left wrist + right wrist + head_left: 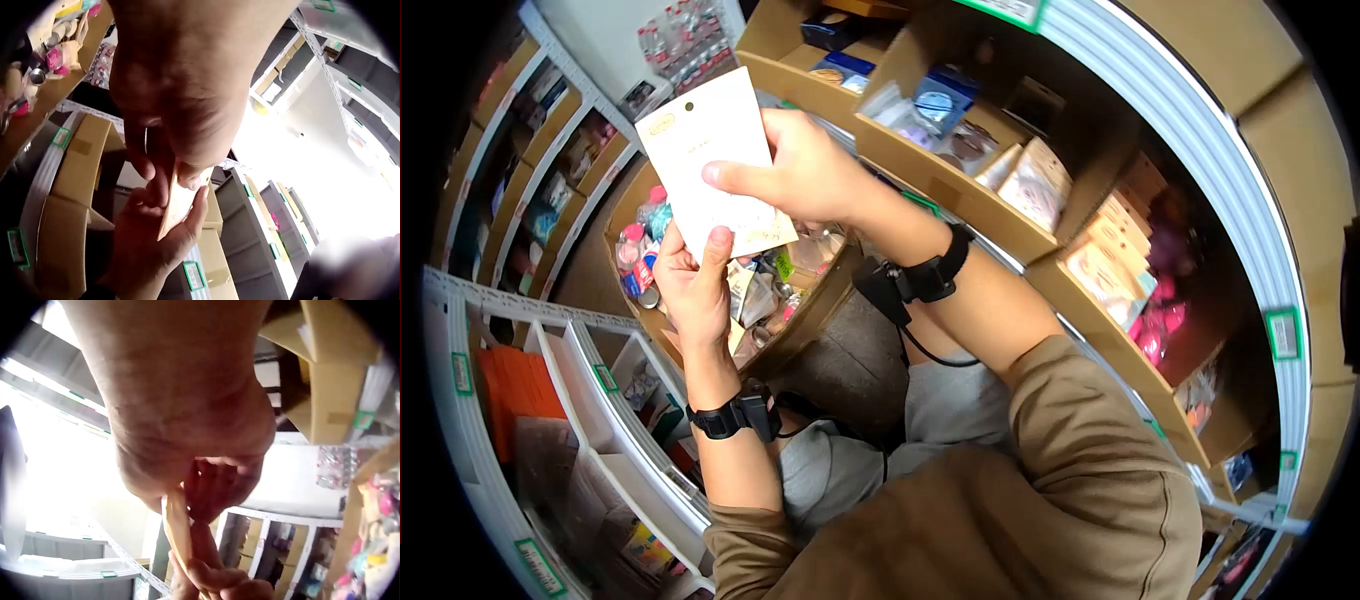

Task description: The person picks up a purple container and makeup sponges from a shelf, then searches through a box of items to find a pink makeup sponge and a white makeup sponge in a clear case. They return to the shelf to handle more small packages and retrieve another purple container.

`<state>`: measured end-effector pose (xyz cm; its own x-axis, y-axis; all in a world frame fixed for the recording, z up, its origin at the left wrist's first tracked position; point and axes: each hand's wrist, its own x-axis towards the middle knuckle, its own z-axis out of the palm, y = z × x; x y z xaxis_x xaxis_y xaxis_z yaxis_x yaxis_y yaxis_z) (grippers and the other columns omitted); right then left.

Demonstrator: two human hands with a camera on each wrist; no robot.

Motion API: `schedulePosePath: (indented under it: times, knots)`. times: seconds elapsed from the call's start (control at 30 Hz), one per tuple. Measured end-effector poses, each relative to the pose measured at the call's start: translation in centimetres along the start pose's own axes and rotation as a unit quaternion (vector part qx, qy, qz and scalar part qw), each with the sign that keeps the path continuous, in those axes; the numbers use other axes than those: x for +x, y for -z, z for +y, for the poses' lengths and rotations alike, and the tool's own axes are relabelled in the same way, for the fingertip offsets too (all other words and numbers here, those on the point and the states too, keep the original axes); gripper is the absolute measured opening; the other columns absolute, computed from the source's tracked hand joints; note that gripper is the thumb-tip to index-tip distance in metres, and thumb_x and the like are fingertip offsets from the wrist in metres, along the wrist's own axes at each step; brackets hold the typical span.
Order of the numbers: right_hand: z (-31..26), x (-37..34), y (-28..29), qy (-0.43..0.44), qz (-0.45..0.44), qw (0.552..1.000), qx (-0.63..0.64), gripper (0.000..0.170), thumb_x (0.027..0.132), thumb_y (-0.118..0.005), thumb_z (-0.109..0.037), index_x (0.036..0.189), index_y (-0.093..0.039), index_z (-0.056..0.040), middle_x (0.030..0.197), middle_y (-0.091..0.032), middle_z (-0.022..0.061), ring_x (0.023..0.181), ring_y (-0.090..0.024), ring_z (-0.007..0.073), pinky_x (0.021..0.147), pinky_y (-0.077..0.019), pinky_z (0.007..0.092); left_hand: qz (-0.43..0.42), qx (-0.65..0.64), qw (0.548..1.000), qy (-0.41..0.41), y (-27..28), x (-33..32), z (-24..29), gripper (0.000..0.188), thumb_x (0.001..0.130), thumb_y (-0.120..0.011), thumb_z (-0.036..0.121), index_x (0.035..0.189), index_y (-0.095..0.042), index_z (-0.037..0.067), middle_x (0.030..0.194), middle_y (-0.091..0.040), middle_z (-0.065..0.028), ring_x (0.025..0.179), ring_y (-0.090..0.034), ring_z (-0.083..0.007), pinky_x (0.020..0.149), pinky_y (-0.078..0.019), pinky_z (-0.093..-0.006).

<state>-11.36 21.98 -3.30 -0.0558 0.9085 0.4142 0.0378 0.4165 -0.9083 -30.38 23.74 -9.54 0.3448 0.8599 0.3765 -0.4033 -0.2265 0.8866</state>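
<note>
A pale, card-like flat packet point(705, 150) with a small hole near its top is held up between both hands. The left hand point(695, 290) pinches its lower left edge, thumb on the face. From the right side the right hand point(810, 170) grips it, its thumb lying across the front. Seen nearly edge-on, the packet point(178, 206) runs between the left hand point(181, 119) and the right hand point(150, 244) in the left wrist view. In the right wrist view the packet point(178, 531) is also edge-on, under the right hand point(194, 425).
Below the hands stands a cardboard box point(825, 300) full of small mixed packages. Shelves with cardboard bins point(960, 190) of packets curve along the right. White bins point(615, 480) and an orange stack point(520, 385) are at the lower left; bottles point(685, 45) stand at the back.
</note>
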Motion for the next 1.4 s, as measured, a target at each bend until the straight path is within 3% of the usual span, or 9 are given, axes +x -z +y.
schedulePosePath:
  times: [0.1,0.13,0.17,0.37,0.5,0.67,1.03,1.23,1.4]
  knots:
    - [-4.9,-3.0,2.5,-0.042,-0.011,0.987,-0.153,0.041,0.086,-0.078,-0.023,0.117,-0.068,0.0027,0.103,-0.075,0.0101,0.095,-0.069,0.0132,0.084,-0.0554,0.0309,-0.03,-0.035,0.999,0.002,-3.4,-1.0,0.6,0.037,0.095,-0.07,0.008,0.127,-0.058,-0.005,0.107,-0.072,-0.0095,0.086,-0.068,-0.0124,0.073,-0.0559,-0.0247]
    - [-5.5,-4.5,3.1,0.037,0.027,0.985,-0.164,0.047,0.08,-0.075,-0.04,0.105,-0.072,-0.0007,0.092,-0.073,0.0219,0.088,-0.073,0.0332,0.08,-0.056,0.0385,-0.038,-0.034,0.999,-0.002,-5.1,-1.6,0.9,0.037,0.094,-0.071,0.009,0.127,-0.058,-0.005,0.107,-0.072,-0.0096,0.085,-0.068,-0.0126,0.072,-0.0562,-0.0249]
    - [-6.6,-6.3,4.2,0.036,0.037,0.984,-0.172,0.047,0.08,-0.075,-0.04,0.105,-0.072,-0.0007,0.092,-0.073,0.0219,0.088,-0.073,0.0332,0.08,-0.056,0.0385,-0.045,-0.035,0.998,-0.008,-6.7,-2.1,1.1,0.038,0.094,-0.072,0.01,0.127,-0.059,-0.005,0.107,-0.072,-0.0098,0.085,-0.069,-0.0128,0.07,-0.0565,-0.0252]
    - [-15.8,-20.5,9.0,-0.066,0.16,0.942,-0.289,0.048,0.083,-0.079,-0.023,0.122,-0.064,-0.0002,0.107,-0.073,0.0137,0.096,-0.071,0.0222,0.085,-0.0552,0.0345,-0.275,-0.023,0.951,0.139,-15.8,-6.8,2.3,0.033,0.093,-0.071,0.006,0.123,-0.061,-0.004,0.105,-0.073,-0.0089,0.089,-0.07,-0.0116,0.075,-0.0572,-0.0253]
    - [-16.3,-28.5,13.3,-0.112,0.393,0.894,-0.183,0.046,0.088,-0.078,-0.012,0.124,-0.054,0.0055,0.101,-0.072,0.0123,0.085,-0.07,0.0144,0.07,-0.0561,0.0263,-0.409,0.142,0.901,-0.017,-20.8,-8.1,1.4,0.032,0.09,-0.072,0.003,0.121,-0.063,-0.001,0.107,-0.075,-0.0106,0.091,-0.072,-0.0141,0.082,-0.0557,-0.0255]
    - [-15.8,-35.1,16.7,-0.122,0.454,0.867,-0.163,0.044,0.091,-0.077,-0.014,0.12,-0.053,0.0082,0.095,-0.071,0.0116,0.074,-0.067,0.0118,0.063,-0.0548,0.0265,-0.489,0.2,0.846,-0.072,-25.4,-9.4,0.4,0.041,0.087,-0.076,0.016,0.124,-0.062,0.004,0.127,-0.065,-0.0156,0.117,-0.062,-0.0315,0.097,-0.0496,-0.0358]
    - [-12.3,-34.8,16.0,-0.179,0.408,0.778,-0.443,0.038,0.081,-0.08,-0.015,0.112,-0.063,-0.0027,0.101,-0.071,0.0209,0.095,-0.069,0.0401,0.08,-0.0546,0.0423,-0.413,0.448,0.779,-0.149,-30.5,-9.5,-3.8,0.059,0.085,-0.073,0.027,0.135,-0.052,0.003,0.142,-0.055,-0.0179,0.139,-0.042,-0.0358,0.111,-0.0336,-0.0472]
    - [-7.9,-32.6,16.1,-0.135,0.381,0.771,-0.493,0.043,0.081,-0.08,-0.02,0.114,-0.064,0.0015,0.101,-0.069,0.0262,0.096,-0.067,0.0437,0.082,-0.054,0.0471,-0.376,0.408,0.821,-0.133,-27.9,-9.4,-1.2,0.046,0.086,-0.073,0.023,0.124,-0.057,0.001,0.119,-0.063,-0.0219,0.114,-0.059,-0.0389,0.097,-0.048,-0.0437]
    - [-9.1,-31.2,14.9,-0.291,0.276,0.722,-0.565,0.046,0.086,-0.075,-0.039,0.089,-0.066,0.0057,0.083,-0.067,0.0283,0.081,-0.067,0.0459,0.07,-0.0515,0.0506,-0.281,0.444,0.847,-0.084,-24.9,-9.5,2.5,0.032,0.087,-0.072,0.021,0.11,-0.062,0.003,0.102,-0.068,-0.0162,0.091,-0.069,-0.0327,0.081,-0.0548,-0.0409]
